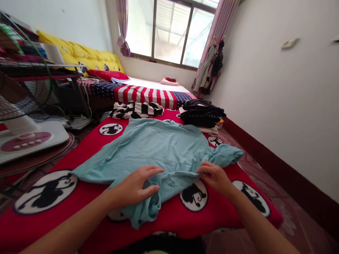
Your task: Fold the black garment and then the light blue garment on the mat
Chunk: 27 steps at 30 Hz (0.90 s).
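A light blue shirt (pixel 159 148) lies spread on a red blanket (pixel 87 148) printed with black-and-white monkey circles. My left hand (pixel 137 185) rests on the shirt's near edge, fingers stretched out and lightly curled over the bunched fabric. My right hand (pixel 215 176) is at the shirt's right near edge, close to one sleeve, with its fingers pinched on the cloth.
A zebra-striped garment (pixel 136 109) and a pile of folded dark clothes (pixel 201 113) lie at the blanket's far end. A stars-and-stripes bedcover (pixel 148 94) lies beyond. A white standing fan's base (pixel 29 139) sits at left. The white wall (pixel 278 98) runs along the right.
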Tool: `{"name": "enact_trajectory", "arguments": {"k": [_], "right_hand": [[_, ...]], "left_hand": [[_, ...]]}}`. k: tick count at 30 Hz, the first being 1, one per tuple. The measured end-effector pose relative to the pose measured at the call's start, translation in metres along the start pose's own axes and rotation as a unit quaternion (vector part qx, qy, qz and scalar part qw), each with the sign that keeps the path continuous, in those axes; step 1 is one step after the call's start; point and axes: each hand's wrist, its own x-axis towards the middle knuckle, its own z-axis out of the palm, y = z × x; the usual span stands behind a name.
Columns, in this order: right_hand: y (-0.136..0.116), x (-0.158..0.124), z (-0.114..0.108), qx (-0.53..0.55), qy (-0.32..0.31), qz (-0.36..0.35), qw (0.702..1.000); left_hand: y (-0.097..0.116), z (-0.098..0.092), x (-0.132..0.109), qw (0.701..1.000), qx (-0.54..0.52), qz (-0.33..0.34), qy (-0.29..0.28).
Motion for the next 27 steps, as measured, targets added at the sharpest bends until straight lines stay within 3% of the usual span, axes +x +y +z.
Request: {"name": "enact_trajectory", "arguments": {"k": [3, 7, 9, 11, 14, 16, 19, 23, 27], "right_hand": [[0.001, -0.015, -0.014, -0.03, 0.007, -0.033, 0.999], [-0.003, -0.027, -0.03, -0.107, -0.126, 0.015, 0.986], [-0.014, -0.022, -0.032, -0.137, -0.144, 0.037, 0.979], [-0.03, -0.012, -0.024, -0.125, -0.092, 0.032, 0.987], [-0.055, 0.004, 0.003, 0.0, -0.031, -0.006, 1.0], [-0.066, 0.009, 0.024, 0.061, -0.069, -0.042, 0.995], [-0.072, 0.004, 0.042, 0.069, -0.13, -0.058, 0.987], [-0.068, -0.01, 0.035, 0.086, -0.133, -0.03, 0.987], [-0.062, -0.014, 0.022, 0.07, -0.208, 0.053, 0.974]], "left_hand": [[-0.001, 0.002, -0.002, 1.0, -0.025, 0.004, -0.015], [-0.006, 0.006, -0.001, 0.997, -0.066, 0.027, -0.029], [-0.009, 0.009, 0.001, 0.996, -0.078, 0.034, -0.018], [-0.011, 0.013, 0.003, 0.996, -0.085, 0.03, -0.003], [-0.011, 0.016, 0.002, 0.996, -0.091, 0.018, 0.014], [-0.01, 0.015, -0.002, 0.995, -0.1, 0.01, 0.025], [-0.009, 0.012, -0.011, 0.994, -0.103, 0.002, 0.044], [-0.012, 0.008, -0.019, 0.994, -0.068, -0.021, 0.086], [-0.017, 0.011, -0.014, 0.995, -0.027, -0.055, 0.075]]}}
